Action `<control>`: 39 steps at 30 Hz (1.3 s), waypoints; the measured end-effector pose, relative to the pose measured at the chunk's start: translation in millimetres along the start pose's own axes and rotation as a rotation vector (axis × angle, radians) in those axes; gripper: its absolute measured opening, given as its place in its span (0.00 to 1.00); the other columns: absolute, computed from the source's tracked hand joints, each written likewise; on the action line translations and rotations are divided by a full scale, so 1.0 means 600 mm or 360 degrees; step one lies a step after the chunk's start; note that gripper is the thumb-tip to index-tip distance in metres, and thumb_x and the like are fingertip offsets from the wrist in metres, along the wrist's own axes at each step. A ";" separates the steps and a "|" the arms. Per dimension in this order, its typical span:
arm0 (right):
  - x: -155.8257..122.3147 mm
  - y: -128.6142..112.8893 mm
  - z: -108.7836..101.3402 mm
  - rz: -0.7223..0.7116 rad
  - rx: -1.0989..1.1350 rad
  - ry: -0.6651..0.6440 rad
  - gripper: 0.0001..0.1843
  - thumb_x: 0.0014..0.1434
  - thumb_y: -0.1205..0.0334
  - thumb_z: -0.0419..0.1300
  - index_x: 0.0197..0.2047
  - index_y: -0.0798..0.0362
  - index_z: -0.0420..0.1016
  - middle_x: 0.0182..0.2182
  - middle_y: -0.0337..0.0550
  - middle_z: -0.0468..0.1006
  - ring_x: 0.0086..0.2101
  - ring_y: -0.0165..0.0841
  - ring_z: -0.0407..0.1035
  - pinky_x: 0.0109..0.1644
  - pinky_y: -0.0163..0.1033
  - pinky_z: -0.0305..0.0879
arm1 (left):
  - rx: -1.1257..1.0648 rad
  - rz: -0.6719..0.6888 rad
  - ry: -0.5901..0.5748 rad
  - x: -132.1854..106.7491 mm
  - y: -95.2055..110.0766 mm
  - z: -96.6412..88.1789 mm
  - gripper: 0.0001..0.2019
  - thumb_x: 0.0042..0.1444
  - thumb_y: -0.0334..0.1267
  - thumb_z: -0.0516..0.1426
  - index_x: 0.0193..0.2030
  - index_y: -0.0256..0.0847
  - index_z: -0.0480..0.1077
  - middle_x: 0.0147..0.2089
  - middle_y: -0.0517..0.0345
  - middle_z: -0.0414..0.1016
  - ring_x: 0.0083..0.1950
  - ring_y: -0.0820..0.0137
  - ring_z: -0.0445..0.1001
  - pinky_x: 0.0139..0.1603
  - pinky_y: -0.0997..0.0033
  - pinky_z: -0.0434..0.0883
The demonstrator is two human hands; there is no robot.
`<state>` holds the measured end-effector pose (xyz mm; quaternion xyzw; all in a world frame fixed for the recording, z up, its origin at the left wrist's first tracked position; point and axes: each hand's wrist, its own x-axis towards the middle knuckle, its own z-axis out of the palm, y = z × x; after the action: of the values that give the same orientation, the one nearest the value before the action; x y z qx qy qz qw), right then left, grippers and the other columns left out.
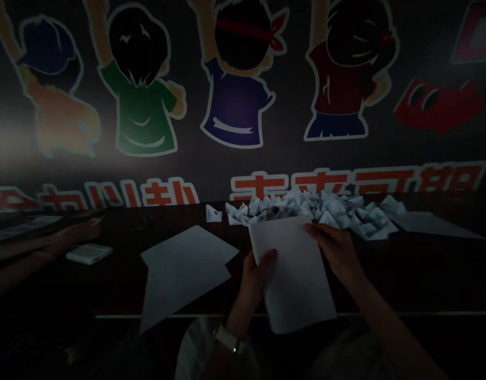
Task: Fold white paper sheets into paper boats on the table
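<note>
Left hand [253, 279], right hand [334, 250] holding sheet [294, 279] by edges, fingers grasping paper; paper boats [326, 211] piled beyond on tabletop [346, 285]; second sheet [183, 269] lying flat beside.

My dark bench [108, 290] carries a heap of folded paper boats [306, 207] just beyond my right hand [334, 248]. A lone paper boat [213, 214] and a flat white sheet [183, 269] lie left of my left hand [256, 279], a second sheet [429, 224] lies well right, and a small white block [88, 253] lies farther left.
</note>
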<state>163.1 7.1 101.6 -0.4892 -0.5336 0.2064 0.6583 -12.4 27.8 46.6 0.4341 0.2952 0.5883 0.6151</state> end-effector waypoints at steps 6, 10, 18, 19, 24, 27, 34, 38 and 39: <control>0.008 0.015 0.000 0.0036 0.0062 0.0021 0.18 0.45 0.48 0.64 0.30 0.55 0.79 0.20 0.37 0.75 0.22 0.31 0.65 0.25 0.34 0.58 | 0.0004 -0.0029 0.0019 0.005 -0.002 0.001 0.19 0.39 0.46 0.66 0.35 0.33 0.73 0.30 0.53 0.76 0.26 0.72 0.70 0.29 0.74 0.67; 0.037 0.054 -0.004 -0.0013 0.0087 0.0102 0.17 0.44 0.48 0.64 0.29 0.53 0.79 0.23 0.38 0.77 0.26 0.35 0.68 0.29 0.37 0.61 | 0.0122 -0.0136 -0.0034 0.026 0.003 0.001 0.20 0.36 0.46 0.67 0.32 0.30 0.75 0.28 0.50 0.76 0.26 0.70 0.70 0.29 0.73 0.66; 0.085 0.094 -0.017 0.0034 0.0062 0.0254 0.15 0.40 0.48 0.65 0.26 0.52 0.79 0.25 0.40 0.80 0.29 0.38 0.71 0.34 0.41 0.64 | 0.0248 -0.0141 -0.0322 0.083 0.003 -0.001 0.19 0.33 0.46 0.67 0.29 0.31 0.76 0.28 0.52 0.77 0.27 0.69 0.71 0.31 0.71 0.66; 0.084 0.089 -0.019 0.0064 0.0089 0.0199 0.16 0.41 0.48 0.64 0.26 0.52 0.78 0.27 0.41 0.80 0.29 0.38 0.71 0.35 0.41 0.65 | 0.0209 -0.0091 -0.0276 0.088 0.001 -0.001 0.19 0.33 0.45 0.68 0.28 0.31 0.76 0.27 0.53 0.76 0.26 0.70 0.70 0.30 0.72 0.65; 0.042 0.056 -0.025 0.0210 0.0133 -0.0205 0.21 0.42 0.47 0.65 0.35 0.54 0.77 0.32 0.45 0.80 0.34 0.40 0.72 0.36 0.41 0.66 | -0.0220 0.0176 0.0019 0.093 0.004 -0.010 0.17 0.38 0.42 0.66 0.33 0.33 0.75 0.33 0.53 0.77 0.31 0.71 0.71 0.35 0.73 0.66; 0.005 0.044 -0.018 0.0255 0.0237 -0.0066 0.26 0.37 0.48 0.68 0.38 0.53 0.74 0.29 0.42 0.79 0.30 0.38 0.72 0.32 0.40 0.67 | -0.0409 0.0218 0.0152 0.082 0.005 -0.020 0.15 0.40 0.41 0.66 0.34 0.34 0.73 0.34 0.55 0.77 0.34 0.72 0.72 0.37 0.73 0.67; -0.038 0.028 0.001 0.0110 0.0133 0.0086 0.22 0.43 0.44 0.63 0.31 0.56 0.75 0.21 0.38 0.74 0.26 0.34 0.68 0.27 0.36 0.62 | -0.0571 0.0185 0.0193 0.052 -0.007 -0.033 0.17 0.41 0.42 0.66 0.36 0.36 0.72 0.38 0.53 0.77 0.41 0.67 0.74 0.45 0.70 0.69; -0.043 0.020 0.003 0.0087 0.0103 0.0112 0.20 0.44 0.44 0.63 0.28 0.55 0.76 0.19 0.37 0.73 0.24 0.33 0.67 0.25 0.35 0.60 | -0.0559 0.0172 0.0259 0.045 -0.006 -0.033 0.17 0.43 0.42 0.65 0.39 0.37 0.71 0.40 0.55 0.77 0.42 0.69 0.74 0.45 0.72 0.69; -0.044 0.019 0.003 0.0086 0.0109 0.0127 0.20 0.44 0.45 0.63 0.27 0.55 0.76 0.19 0.37 0.73 0.24 0.33 0.67 0.25 0.35 0.60 | -0.0564 0.0167 0.0267 0.044 -0.005 -0.033 0.17 0.43 0.42 0.65 0.38 0.36 0.71 0.40 0.55 0.77 0.42 0.69 0.74 0.45 0.72 0.69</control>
<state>155.0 -8.1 78.6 -0.4886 -0.4862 0.2227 0.6894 -24.7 57.5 39.3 0.2835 0.2142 0.6965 0.6234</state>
